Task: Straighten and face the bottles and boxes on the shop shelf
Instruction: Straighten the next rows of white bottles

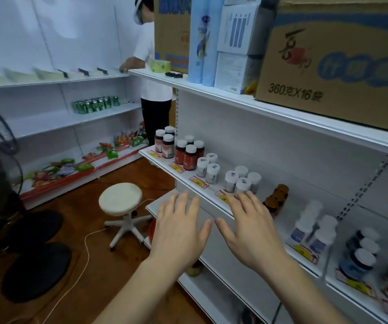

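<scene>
A white shop shelf [214,199] runs from the middle towards the lower right. On it stand groups of white-capped bottles: brown ones with red labels [187,152], pale grey ones [208,168], white-capped dark ones [242,181], small amber jars [277,198], white bottles with blue labels [314,230] and dark blue bottles [359,256]. My left hand [179,230] hovers in front of the shelf edge, fingers spread and straight, holding nothing. My right hand [251,228] is spread the same way, its fingertips close to the white-capped dark bottles.
The top shelf [235,97] carries cardboard boxes [333,59] and a blue pack [201,40]. A person in a white shirt [148,66] stands at the far end. A white stool [120,199] and a black fan base [36,270] stand on the brown floor.
</scene>
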### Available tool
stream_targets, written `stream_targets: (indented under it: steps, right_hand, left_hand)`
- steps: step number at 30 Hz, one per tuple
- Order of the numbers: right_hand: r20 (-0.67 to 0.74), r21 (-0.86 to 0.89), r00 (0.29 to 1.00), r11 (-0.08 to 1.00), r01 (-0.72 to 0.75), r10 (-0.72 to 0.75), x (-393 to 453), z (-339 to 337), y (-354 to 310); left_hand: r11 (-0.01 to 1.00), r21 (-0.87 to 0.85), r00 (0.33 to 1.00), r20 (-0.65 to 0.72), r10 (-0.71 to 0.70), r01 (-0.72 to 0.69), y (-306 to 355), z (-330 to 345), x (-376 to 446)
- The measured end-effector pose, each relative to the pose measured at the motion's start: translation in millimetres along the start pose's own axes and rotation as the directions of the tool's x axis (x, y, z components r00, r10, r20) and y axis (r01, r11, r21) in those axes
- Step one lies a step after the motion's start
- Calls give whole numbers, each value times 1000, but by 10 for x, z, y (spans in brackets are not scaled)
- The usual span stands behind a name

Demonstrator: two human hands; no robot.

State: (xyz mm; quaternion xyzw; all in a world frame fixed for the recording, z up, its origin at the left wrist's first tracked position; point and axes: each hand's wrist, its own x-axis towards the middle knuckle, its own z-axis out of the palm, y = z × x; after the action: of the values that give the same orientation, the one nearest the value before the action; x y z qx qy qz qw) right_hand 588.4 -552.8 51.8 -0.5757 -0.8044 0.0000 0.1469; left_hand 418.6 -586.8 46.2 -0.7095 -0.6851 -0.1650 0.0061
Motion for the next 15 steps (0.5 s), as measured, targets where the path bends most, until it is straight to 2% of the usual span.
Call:
stream_targets:
  steps: [8, 11, 15]
  right_hand:
    - [-1, -10, 992, 992, -128, 128, 1181, 610, 306]
    - [7, -32, 977, 977, -211, 211, 1449, 817, 435]
    - [-22, -64, 951, 949, -310, 309, 1724, 1072, 590]
  left_hand:
    - [987, -34, 982, 96, 163, -160, -351, 625, 1247]
    - [982, -67, 970, 157, 188, -179, -435, 885, 1573]
    - [958, -88, 940, 191, 284, -272, -556, 1320, 2004]
